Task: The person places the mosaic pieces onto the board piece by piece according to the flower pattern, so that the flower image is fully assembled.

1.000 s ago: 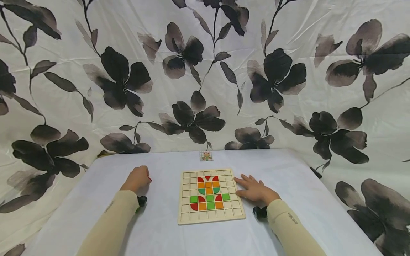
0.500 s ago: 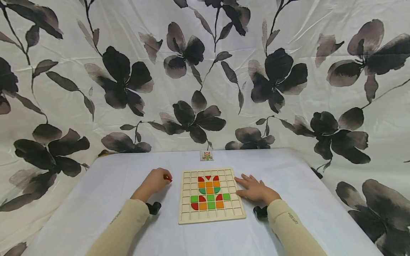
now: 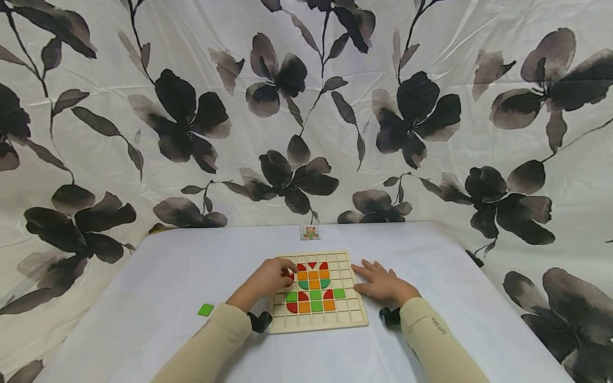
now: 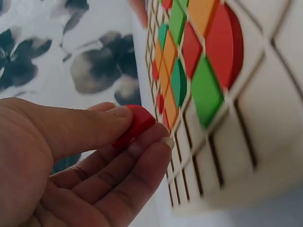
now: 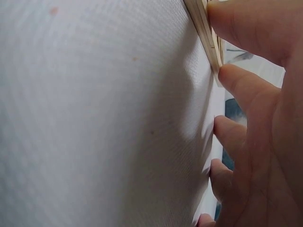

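My left hand (image 3: pixel 269 276) is over the left side of a wooden grid board (image 3: pixel 342 319). Between thumb and fingers it pinches a red tile (image 4: pixel 135 124) with a curved side, held just off the board's surface. Red, orange, green and teal tiles fill a pattern in the board's middle squares, among them an orange tile (image 3: pixel 313 275) and a green tile (image 3: pixel 316 306). At the board's right edge lies my right hand (image 3: pixel 383 282), fingers spread. In the right wrist view its thumb and a finger (image 5: pixel 241 85) touch the board's edge, while other fingertips rest on the cloth.
A loose green tile (image 3: pixel 206 309) lies on the white tablecloth (image 3: pixel 158 282) left of the board, beside the left forearm. Behind the board is a small pattern card (image 3: pixel 309 232). A flower-printed curtain (image 3: pixel 287 106) hangs past the table's far edge.
My left hand has moved right with the red tile, from beside the board to over its left squares. The green tile at left has come into sight. My right hand has stayed put.
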{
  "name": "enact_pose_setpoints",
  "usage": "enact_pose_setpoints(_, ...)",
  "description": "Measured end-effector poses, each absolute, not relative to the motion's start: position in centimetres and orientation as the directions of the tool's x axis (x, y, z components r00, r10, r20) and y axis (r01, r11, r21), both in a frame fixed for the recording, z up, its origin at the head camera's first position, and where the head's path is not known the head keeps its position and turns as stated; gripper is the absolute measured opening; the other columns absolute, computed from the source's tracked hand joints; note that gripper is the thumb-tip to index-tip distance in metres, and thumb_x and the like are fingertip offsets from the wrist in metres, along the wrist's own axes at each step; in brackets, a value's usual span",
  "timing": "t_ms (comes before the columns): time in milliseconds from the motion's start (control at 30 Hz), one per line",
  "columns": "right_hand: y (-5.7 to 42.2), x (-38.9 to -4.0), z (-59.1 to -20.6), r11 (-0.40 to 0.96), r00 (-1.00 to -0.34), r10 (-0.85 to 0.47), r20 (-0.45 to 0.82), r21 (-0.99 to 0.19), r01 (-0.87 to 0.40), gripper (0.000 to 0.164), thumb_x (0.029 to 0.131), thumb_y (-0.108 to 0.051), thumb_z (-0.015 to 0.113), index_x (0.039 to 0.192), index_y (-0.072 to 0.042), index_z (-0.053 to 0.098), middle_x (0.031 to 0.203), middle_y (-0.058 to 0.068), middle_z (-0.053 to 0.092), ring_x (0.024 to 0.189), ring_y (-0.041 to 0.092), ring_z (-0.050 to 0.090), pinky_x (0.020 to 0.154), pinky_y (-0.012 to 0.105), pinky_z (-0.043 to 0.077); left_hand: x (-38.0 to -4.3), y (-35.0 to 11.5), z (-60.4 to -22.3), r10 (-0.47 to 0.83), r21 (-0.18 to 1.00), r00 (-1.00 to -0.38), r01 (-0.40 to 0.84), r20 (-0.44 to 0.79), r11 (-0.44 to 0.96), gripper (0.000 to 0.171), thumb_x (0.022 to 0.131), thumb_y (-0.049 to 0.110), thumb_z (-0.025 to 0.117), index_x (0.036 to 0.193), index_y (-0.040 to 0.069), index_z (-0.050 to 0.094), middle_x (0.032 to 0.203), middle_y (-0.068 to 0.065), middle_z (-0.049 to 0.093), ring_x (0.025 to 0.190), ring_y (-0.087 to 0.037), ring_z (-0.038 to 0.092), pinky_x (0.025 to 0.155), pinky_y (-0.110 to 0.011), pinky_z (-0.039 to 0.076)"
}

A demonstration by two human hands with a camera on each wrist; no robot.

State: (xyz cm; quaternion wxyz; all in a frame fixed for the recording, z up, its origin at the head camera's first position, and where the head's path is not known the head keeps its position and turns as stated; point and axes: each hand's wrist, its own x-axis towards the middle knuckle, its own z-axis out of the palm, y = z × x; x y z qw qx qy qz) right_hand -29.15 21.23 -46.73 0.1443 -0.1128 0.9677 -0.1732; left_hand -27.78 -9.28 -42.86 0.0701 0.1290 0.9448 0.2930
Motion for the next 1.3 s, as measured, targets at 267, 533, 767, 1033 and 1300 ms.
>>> enact_pose_setpoints(267, 21.4, -29.3, -46.7, 0.915, -0.935, -0.261, -0.239, -0.371, -0.161, 0.064, 0.094, -0.049, 0.053, 0.151, -0.028, 0.034, 0.161, 0.009, 0.022, 0.149, 0.041, 0.012, 0.112, 0.069, 0.006, -27.1, -6.1, -43.2, 0.412, 0.609, -0.911, 0.316, -0.018, 0.727, 0.008, 0.087, 0.009, 0.069, 0.095, 0.011, 0.071, 0.083, 0.002, 0.060, 0.076, -0.015, 0.054, 0.068, -0.027, 0.047)
enact_pose_setpoints(533, 21.5, -29.4, -46.7, 0.916, -0.934, -0.264, -0.241, -0.365, -0.165, 0.064, 0.093, -0.051, 0.052, 0.151, -0.029, 0.034, 0.161, 0.009, 0.022, 0.149, 0.041, 0.012, 0.112, 0.070, 0.006, -26.9, -3.3, -43.6, 0.479, 0.624, -0.877, 0.356, -0.034, 0.696, 0.008, 0.086, 0.012, 0.072, 0.094, 0.016, 0.073, 0.081, 0.007, 0.061, 0.077, -0.012, 0.054, 0.068, -0.024, 0.047)
enact_pose_setpoints(767, 21.6, -29.4, -46.8, 0.912, -0.931, -0.280, -0.234, -0.368, -0.182, 0.064, 0.094, -0.051, 0.052, 0.151, -0.029, 0.034, 0.161, 0.009, 0.022, 0.148, 0.041, 0.012, 0.111, 0.071, 0.007, -26.8, -1.2, -44.0, 0.557, 0.587, -0.830, 0.445, -0.013, 0.676, 0.006, 0.087, 0.014, 0.071, 0.086, 0.019, 0.070, 0.079, 0.011, 0.061, 0.075, -0.006, 0.054, 0.070, -0.020, 0.046)
enact_pose_setpoints(1033, 21.6, -29.5, -46.9, 0.906, -0.929, -0.286, -0.235, -0.383, -0.182, 0.064, 0.093, -0.052, 0.053, 0.150, -0.030, 0.035, 0.161, 0.008, 0.022, 0.149, 0.042, 0.011, 0.111, 0.071, 0.006, -26.8, 0.5, -44.2, 0.604, 0.555, -0.796, 0.482, -0.047, 0.678, 0.006, 0.088, 0.014, 0.070, 0.088, 0.019, 0.072, 0.081, 0.013, 0.063, 0.077, -0.004, 0.053, 0.075, -0.020, 0.045)
enact_pose_setpoints(1300, 21.6, -29.5, -46.9, 0.910, -0.930, -0.282, -0.236, -0.374, -0.181, 0.064, 0.093, -0.051, 0.053, 0.150, -0.030, 0.035, 0.161, 0.008, 0.023, 0.148, 0.042, 0.012, 0.111, 0.071, 0.006, -26.9, 0.9, -44.6, 0.619, 0.499, -0.782, 0.509, -0.072, 0.701, 0.009, 0.089, 0.014, 0.068, 0.085, 0.020, 0.073, 0.082, 0.014, 0.066, 0.078, -0.003, 0.053, 0.079, -0.021, 0.046)
